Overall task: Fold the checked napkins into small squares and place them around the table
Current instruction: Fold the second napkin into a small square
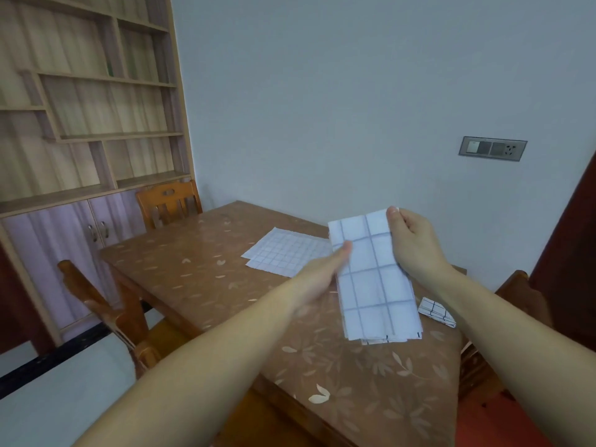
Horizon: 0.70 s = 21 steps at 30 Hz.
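Note:
A white checked napkin (375, 279), folded into a long strip, hangs above the table. My right hand (414, 241) pinches its top right corner between thumb and fingers. My left hand (325, 269) grips the strip's left edge near the top, thumb on the front. Flat unfolded napkins (283, 251) lie stacked on the table's far side. A small folded napkin square (437, 311) rests on the table near the right edge, beside my right forearm.
The brown table (225, 285) has a leaf-patterned cover. Wooden chairs stand at the far end (167, 203), the left side (96, 304) and the right side (516, 285). A shelf unit (87, 124) fills the left wall.

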{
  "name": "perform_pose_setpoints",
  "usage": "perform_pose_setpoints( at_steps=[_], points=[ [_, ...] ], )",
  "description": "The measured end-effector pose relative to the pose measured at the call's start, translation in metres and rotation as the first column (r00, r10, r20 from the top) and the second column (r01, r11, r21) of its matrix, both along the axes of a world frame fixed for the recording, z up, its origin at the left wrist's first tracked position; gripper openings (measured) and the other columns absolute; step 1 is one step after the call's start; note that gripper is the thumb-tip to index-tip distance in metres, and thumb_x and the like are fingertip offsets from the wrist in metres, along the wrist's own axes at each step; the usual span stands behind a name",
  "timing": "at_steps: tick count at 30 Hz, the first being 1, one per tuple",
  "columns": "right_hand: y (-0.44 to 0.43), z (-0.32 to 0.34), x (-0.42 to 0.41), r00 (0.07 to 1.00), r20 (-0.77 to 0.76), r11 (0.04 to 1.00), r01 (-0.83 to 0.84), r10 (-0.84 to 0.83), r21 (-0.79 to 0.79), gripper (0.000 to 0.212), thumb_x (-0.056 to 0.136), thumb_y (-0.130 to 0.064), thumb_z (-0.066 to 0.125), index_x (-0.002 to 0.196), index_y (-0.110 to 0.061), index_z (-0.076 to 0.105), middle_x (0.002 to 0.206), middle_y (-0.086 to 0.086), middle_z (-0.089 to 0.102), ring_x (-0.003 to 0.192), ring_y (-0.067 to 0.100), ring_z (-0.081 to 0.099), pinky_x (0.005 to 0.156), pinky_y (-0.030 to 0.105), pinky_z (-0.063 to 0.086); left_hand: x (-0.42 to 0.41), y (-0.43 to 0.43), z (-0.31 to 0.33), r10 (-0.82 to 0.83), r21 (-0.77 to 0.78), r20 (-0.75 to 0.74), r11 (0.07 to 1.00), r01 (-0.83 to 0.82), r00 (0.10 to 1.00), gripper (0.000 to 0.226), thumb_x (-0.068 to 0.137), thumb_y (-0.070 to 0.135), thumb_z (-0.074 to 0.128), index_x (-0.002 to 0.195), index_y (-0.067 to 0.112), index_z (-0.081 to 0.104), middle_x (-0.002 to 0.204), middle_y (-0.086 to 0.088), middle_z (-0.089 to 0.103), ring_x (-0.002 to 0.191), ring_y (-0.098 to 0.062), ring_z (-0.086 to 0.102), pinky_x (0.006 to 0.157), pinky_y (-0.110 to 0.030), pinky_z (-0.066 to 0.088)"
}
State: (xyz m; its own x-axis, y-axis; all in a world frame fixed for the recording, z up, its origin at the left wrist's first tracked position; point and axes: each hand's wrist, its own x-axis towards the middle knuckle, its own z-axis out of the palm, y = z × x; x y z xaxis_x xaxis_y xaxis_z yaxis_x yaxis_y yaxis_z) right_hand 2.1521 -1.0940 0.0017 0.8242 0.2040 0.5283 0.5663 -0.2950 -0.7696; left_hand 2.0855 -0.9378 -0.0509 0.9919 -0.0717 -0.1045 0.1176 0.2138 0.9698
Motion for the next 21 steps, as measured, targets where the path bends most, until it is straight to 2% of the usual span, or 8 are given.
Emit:
perform_pose_setpoints(
  at_steps=[2,5,7,9,11,14,18,21],
  points=[
    [-0.002,-0.001,0.005,0.999,0.01,0.999,0.045,-0.045,-0.001,0.043,0.103,-0.028,0.039,0.067,-0.006,0.04,0.065,0.004,0.038,0.06,0.015,0.035,0.057,0.033,0.027,0.001,0.0,-0.007,-0.011,-0.022,0.018,1.0,0.012,1.0,0.053,0.088,0.047,0.064,0.124,0.008,0.064,0.122,-0.008,0.069,0.116,-0.023,0.064,0.105,-0.044,0.046],
    [-0.01,-0.004,0.007,0.992,0.036,0.991,0.126,-0.124,-0.034,0.043,0.102,-0.03,0.041,0.063,-0.013,0.038,0.059,0.001,0.037,0.057,0.016,0.036,0.057,0.033,0.028,0.001,-0.001,-0.011,0.007,0.003,0.027,1.0,-0.007,1.0,0.025,0.092,0.024,0.064,0.11,0.007,0.07,0.11,-0.009,0.073,0.098,-0.02,0.071,0.08,-0.032,0.057],
    [-0.014,-0.008,0.008,0.987,-0.092,0.992,0.127,-0.129,-0.024,0.047,0.099,-0.041,0.048,0.065,-0.008,0.048,0.062,0.007,0.048,0.059,0.02,0.047,0.058,0.031,0.035,0.001,-0.002,-0.009,0.049,0.027,0.049,0.998,-0.051,0.998,0.016,0.093,0.019,0.064,0.101,0.009,0.072,0.102,-0.008,0.075,0.09,-0.019,0.073,0.07,-0.027,0.057],
    [-0.019,-0.011,0.008,0.921,-0.387,0.998,-0.023,0.045,0.061,0.057,0.087,-0.056,0.061,0.082,-0.001,0.069,0.08,0.009,0.072,0.073,0.022,0.069,0.074,0.033,0.054,0.002,-0.003,-0.004,0.092,0.037,0.074,0.995,-0.095,0.993,0.018,0.094,0.02,0.062,0.105,0.009,0.071,0.105,-0.01,0.075,0.095,-0.022,0.072,0.079,-0.033,0.057],
    [-0.025,-0.015,0.005,0.777,-0.575,0.967,-0.209,0.256,0.147,0.05,0.084,-0.05,0.069,0.108,-0.006,0.072,0.104,0.008,0.076,0.094,0.024,0.073,0.089,0.04,0.056,0.003,-0.003,0.002,0.131,0.066,0.103,0.988,-0.138,0.986,0.023,0.095,0.022,0.06,0.112,0.009,0.069,0.11,-0.009,0.073,0.101,-0.023,0.07,0.089,-0.038,0.055],
    [-0.035,-0.019,-0.001,0.707,-0.607,0.916,-0.391,0.363,0.093,0.03,0.091,-0.022,0.066,0.117,-0.008,0.068,0.113,0.006,0.074,0.101,0.022,0.072,0.087,0.036,0.058,0.002,-0.001,0.005,0.165,0.147,0.13,0.972,-0.184,0.978,0.022,0.096,0.026,0.059,0.111,0.014,0.07,0.109,-0.005,0.074,0.099,-0.02,0.071,0.088,-0.037,0.056],
    [-0.043,-0.021,0.001,0.749,-0.594,0.911,-0.407,0.292,-0.066,0.022,0.095,-0.021,0.062,0.115,-0.014,0.07,0.112,0.003,0.074,0.102,0.021,0.071,0.095,0.042,0.055,-0.001,0.005,0.006,0.131,0.303,0.137,0.938,-0.168,0.982,0.022,0.097,0.028,0.058,0.107,0.014,0.072,0.103,-0.003,0.076,0.093,-0.02,0.073,0.082,-0.036,0.058],
    [-0.048,-0.021,0.001,0.684,-0.656,0.895,-0.444,0.318,-0.03,0.022,0.099,-0.017,0.055,0.115,-0.012,0.069,0.112,0.01,0.074,0.106,0.029,0.069,0.097,0.047,0.052,-0.005,0.012,0.008,0.082,0.289,0.113,0.951,-0.112,0.99,0.022,0.097,0.025,0.059,0.113,0.015,0.071,0.106,-0.003,0.075,0.095,-0.019,0.072,0.077,-0.03,0.057]
  ],
)
